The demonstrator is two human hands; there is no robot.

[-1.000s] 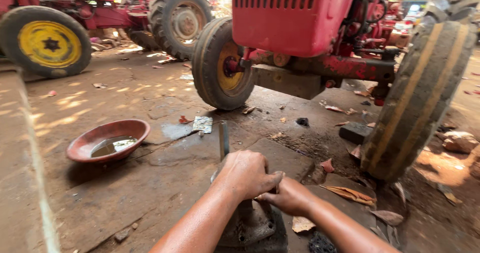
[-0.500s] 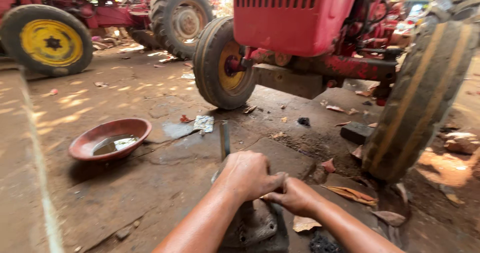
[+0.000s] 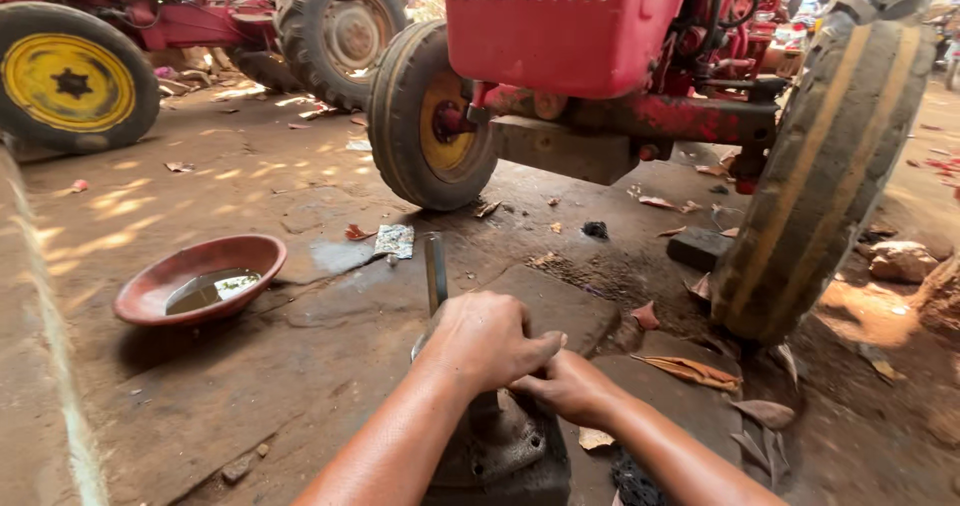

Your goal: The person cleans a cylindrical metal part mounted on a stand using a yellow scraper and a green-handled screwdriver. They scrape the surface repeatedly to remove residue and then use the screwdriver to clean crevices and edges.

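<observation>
Metal part [image 3: 505, 446], one, dark and greasy, sits on the concrete floor [image 3: 300, 366] directly under both hands. Left hand [image 3: 490, 338] clenched over its top; right hand [image 3: 570, 386] grips beside it, touching. One flat bar [image 3: 435, 271] stands up, long axis pointing away from the person. One red bowl [image 3: 200, 278] to the left, well apart.

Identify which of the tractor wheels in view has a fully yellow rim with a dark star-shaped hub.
The wheel at the far left, on the tractor behind. Its yellow disc faces the camera with a dark star hub; the other wheels show grey, orange-red or edge-on tread.
</observation>
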